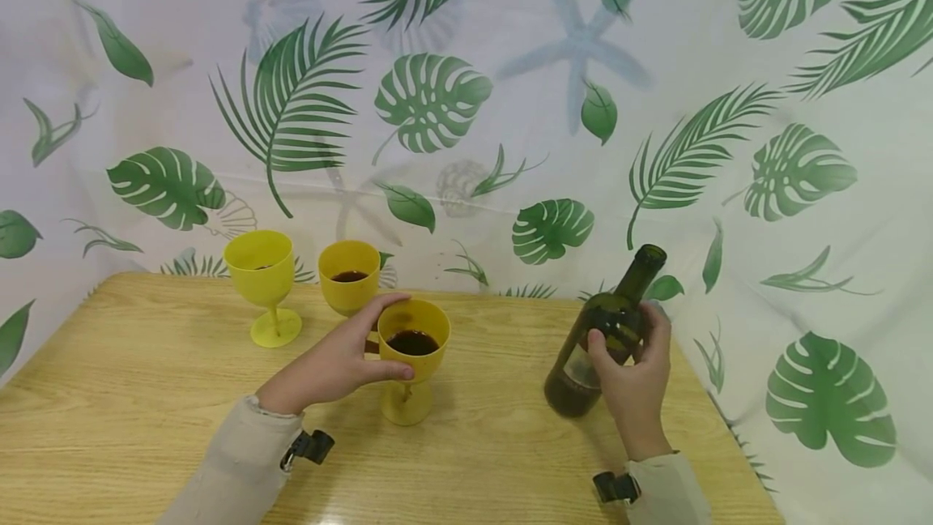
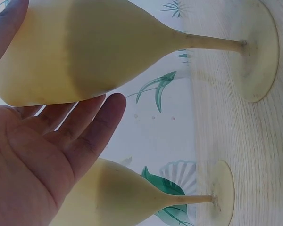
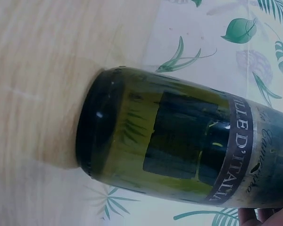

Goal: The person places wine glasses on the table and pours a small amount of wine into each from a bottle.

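The left hand (image 1: 331, 363) cupped the nearest yellow goblet (image 1: 412, 347) with loosely curved fingers; at its three o'clock, the right hand (image 1: 636, 375) gripped the tilted green bottle (image 1: 608, 330).

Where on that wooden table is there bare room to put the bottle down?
The wooden table is bare left of the left hand, and between the near yellow plastic goblet and the dark green glass bottle in the right hand. The back is crowded by two more yellow goblets.
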The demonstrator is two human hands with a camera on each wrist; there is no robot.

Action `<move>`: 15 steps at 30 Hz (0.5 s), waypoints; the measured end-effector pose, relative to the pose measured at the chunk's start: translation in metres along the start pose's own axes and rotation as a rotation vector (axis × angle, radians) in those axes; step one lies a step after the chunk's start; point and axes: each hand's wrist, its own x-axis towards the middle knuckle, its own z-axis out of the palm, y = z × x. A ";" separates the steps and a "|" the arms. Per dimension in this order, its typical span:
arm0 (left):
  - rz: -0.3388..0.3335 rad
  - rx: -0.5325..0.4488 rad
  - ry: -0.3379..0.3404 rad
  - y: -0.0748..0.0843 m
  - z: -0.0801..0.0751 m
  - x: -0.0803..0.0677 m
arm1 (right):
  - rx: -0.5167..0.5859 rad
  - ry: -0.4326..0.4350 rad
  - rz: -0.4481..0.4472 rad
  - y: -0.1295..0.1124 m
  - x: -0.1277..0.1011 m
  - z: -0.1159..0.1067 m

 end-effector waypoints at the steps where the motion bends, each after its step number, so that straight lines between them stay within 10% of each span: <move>1: 0.000 -0.001 -0.001 0.000 0.000 0.000 | -0.002 0.005 0.003 0.001 0.000 -0.001; 15: -0.003 -0.007 0.002 -0.001 0.001 0.000 | -0.043 0.080 0.032 0.009 0.009 -0.012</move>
